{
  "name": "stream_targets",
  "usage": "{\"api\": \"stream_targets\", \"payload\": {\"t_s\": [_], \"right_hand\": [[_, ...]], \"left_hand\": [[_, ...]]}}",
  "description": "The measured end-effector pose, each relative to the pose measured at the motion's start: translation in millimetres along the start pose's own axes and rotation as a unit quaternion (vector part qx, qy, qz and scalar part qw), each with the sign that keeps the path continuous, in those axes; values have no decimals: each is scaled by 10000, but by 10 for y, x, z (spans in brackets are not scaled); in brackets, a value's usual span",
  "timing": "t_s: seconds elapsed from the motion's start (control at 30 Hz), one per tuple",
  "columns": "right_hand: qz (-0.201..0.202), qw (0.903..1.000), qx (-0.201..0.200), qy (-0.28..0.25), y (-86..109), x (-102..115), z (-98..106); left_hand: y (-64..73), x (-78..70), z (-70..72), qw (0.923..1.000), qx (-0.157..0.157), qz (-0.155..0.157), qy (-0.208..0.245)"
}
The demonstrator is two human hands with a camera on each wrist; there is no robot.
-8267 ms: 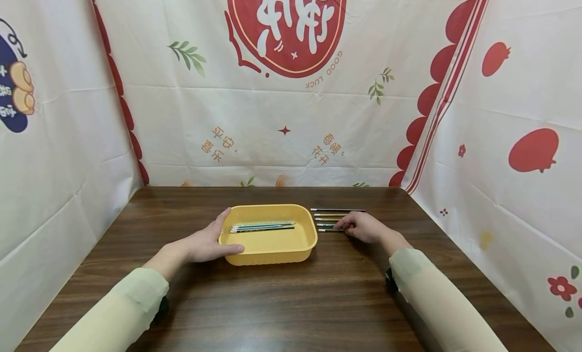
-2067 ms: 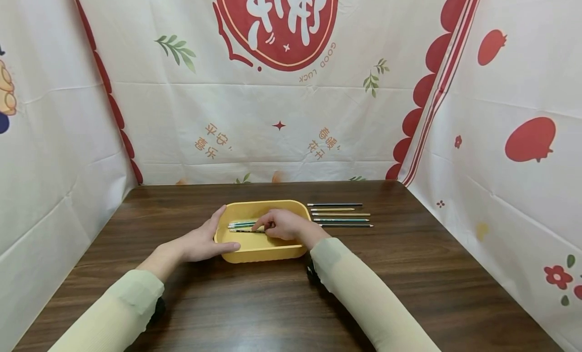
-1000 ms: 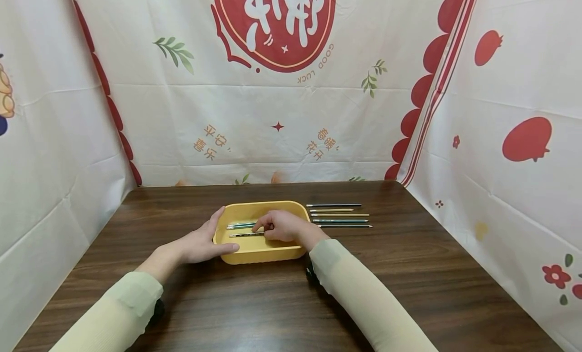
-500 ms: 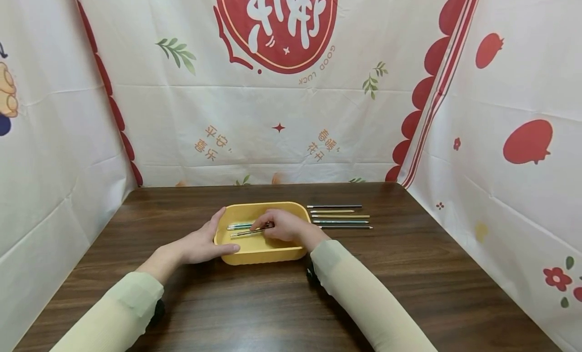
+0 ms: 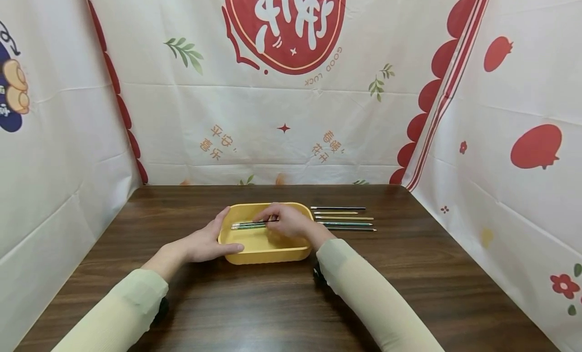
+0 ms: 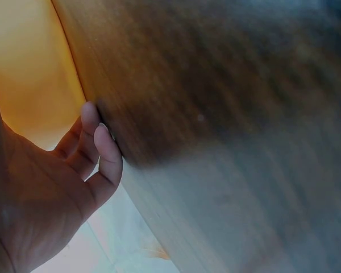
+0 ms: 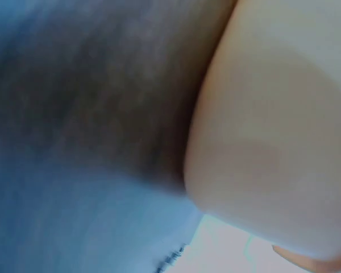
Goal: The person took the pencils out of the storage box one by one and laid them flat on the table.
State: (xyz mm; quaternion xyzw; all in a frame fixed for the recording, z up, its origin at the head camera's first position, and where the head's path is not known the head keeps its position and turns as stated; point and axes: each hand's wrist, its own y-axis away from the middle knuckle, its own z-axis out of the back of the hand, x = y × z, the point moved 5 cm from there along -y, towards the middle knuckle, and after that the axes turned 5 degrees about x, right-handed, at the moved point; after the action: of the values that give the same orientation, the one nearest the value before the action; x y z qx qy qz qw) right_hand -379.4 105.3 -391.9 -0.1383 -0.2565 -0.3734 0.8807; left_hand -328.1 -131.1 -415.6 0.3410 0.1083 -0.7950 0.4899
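A shallow yellow plastic tray stands mid-table in the head view. My left hand grips its left end, thumb over the front rim; in the left wrist view, bent fingers of the left hand lie against the tray's outer wall. Inside, my right hand pinches a black pencil just above green pencils with white eraser ends pointing left. Their right ends are hidden behind the hand. The right wrist view shows only a blurred part of the right hand.
To the tray's right, several pencils lie in parallel rows: a black pencil at the back, gold pencils, a green pencil, and a dark pencil in front. Patterned cloth walls the brown table at back and sides.
My right hand has gone from the table pencils into the tray. There the black pencil has been lifted and shifted from the front towards the back, over the green ones. My left hand has stayed put.
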Motion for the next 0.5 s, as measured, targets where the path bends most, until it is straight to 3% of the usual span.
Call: {"api": "stream_targets", "payload": {"t_s": [0.27,0.5], "right_hand": [[-8,9994,-324,128,105,11,255],[38,9981,-605,138,357,16,539]], "left_hand": [[0,12,-7,10000,36,79,15],[-2,19,7,10000,0,27,9]]}}
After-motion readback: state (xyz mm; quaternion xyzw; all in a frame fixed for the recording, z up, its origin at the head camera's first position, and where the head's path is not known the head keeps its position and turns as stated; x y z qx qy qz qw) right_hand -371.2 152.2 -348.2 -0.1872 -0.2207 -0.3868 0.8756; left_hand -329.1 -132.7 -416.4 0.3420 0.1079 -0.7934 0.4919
